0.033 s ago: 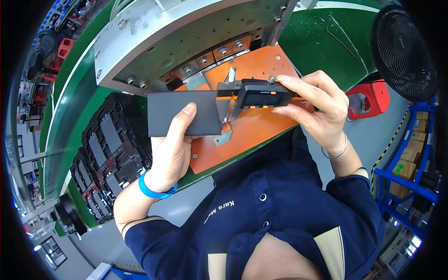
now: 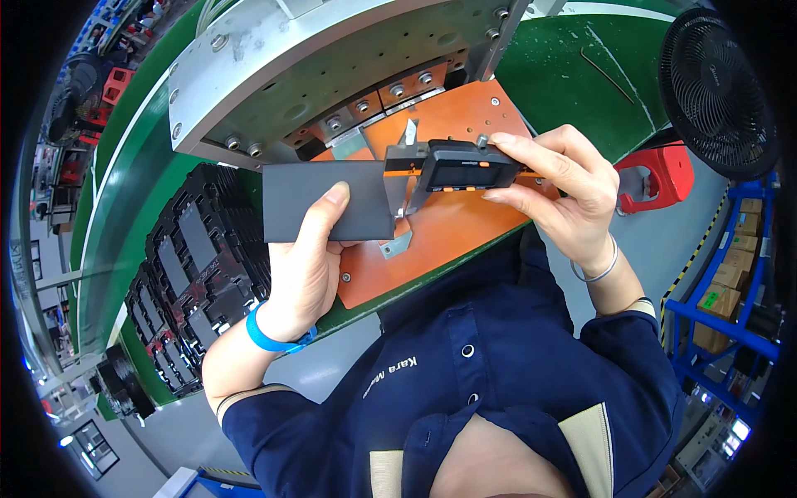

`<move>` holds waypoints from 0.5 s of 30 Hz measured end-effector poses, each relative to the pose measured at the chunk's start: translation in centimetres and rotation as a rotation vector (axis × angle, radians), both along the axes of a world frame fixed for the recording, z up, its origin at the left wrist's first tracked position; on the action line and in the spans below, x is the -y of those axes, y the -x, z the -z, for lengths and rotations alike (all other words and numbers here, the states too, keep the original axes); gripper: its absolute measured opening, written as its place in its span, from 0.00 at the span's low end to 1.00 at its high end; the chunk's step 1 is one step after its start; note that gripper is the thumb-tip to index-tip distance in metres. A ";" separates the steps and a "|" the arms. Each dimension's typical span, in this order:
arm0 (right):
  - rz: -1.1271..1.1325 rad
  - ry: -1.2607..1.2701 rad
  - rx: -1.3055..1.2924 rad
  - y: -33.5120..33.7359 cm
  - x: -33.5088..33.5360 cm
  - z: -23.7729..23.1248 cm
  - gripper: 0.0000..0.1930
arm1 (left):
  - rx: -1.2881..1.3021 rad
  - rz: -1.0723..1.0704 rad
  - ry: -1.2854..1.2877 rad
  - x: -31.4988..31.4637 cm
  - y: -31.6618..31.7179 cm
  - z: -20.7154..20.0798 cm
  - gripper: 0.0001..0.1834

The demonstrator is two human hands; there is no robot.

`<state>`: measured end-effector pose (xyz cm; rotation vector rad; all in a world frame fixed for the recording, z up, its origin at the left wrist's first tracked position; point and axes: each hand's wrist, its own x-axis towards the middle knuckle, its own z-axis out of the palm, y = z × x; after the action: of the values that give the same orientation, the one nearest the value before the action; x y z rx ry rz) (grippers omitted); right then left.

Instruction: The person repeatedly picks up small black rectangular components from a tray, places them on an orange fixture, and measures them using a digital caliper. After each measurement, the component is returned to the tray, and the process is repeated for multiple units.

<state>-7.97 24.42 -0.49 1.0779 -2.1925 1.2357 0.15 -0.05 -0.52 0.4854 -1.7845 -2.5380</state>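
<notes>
Orange board [image 2: 448, 241] below, left hand [image 2: 303, 259] pinches dark plate [image 2: 290, 199], right hand [image 2: 574, 184] pinches caliper [image 2: 470, 170] at its three o'clock, seemingly measuring; next calls for steadiness.

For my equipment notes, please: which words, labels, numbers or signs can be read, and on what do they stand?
Wording is not copied here.
Navy shirt: white lettering, partly hidden.
Caliper: tiny marks near orange buttons.
Fan: small pale mark, centre.
Cardboard box: green label, too small.
</notes>
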 end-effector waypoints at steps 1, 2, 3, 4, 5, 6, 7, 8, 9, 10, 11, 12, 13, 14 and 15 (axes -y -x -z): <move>0.001 0.004 0.006 0.1 0.0 0.2 0.26 | 0.012 -0.023 -0.002 0.0 0.0 0.1 0.18; 0.002 0.007 0.011 0.1 0.1 0.4 0.25 | 0.012 -0.024 0.000 -0.1 0.0 0.0 0.18; 0.003 0.006 0.013 0.1 0.1 0.4 0.25 | 0.013 -0.025 0.002 -0.2 0.0 -0.1 0.19; 0.005 0.004 0.015 0.1 0.2 0.4 0.25 | 0.014 -0.026 0.003 -0.2 0.0 -0.1 0.19; 0.006 0.002 0.017 0.1 0.2 0.3 0.25 | 0.004 -0.007 -0.006 -0.2 0.1 -0.2 0.19; 0.013 -0.007 0.015 0.0 0.3 0.3 0.25 | -0.005 0.012 -0.015 -0.2 0.1 -0.3 0.19; 0.020 -0.017 0.013 0.0 0.3 0.1 0.25 | -0.015 0.031 -0.024 -0.2 0.1 -0.4 0.19; 0.027 -0.027 0.011 0.0 0.3 0.1 0.25 | -0.013 0.032 -0.022 -0.2 0.1 -0.5 0.19; 0.018 -0.030 0.004 0.0 0.2 0.3 0.26 | -0.011 0.033 -0.019 -0.2 0.1 -0.6 0.19; 0.008 -0.032 -0.004 0.0 0.1 0.6 0.26 | -0.009 0.032 -0.016 -0.2 0.1 -0.6 0.19; -0.003 -0.035 -0.012 0.0 -0.1 0.7 0.27 | -0.009 0.036 -0.020 -0.2 0.1 -0.6 0.19; 0.004 -0.020 -0.022 0.0 0.1 0.7 0.27 | -0.009 0.040 -0.025 -0.2 0.1 -0.6 0.19; 0.012 -0.004 -0.034 0.0 0.3 0.5 0.26 | -0.010 0.045 -0.029 -0.1 0.2 -0.6 0.19; 0.021 0.012 -0.046 0.0 0.4 0.5 0.25 | -0.014 0.045 -0.032 -0.2 0.3 -0.6 0.19; 0.024 0.009 -0.048 0.1 0.3 0.5 0.25 | -0.017 0.046 -0.035 -0.3 0.4 -0.6 0.19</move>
<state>-8.04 24.13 -1.01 1.0642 -2.1564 1.1961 -0.21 0.27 0.10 0.4270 -1.7687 -2.5995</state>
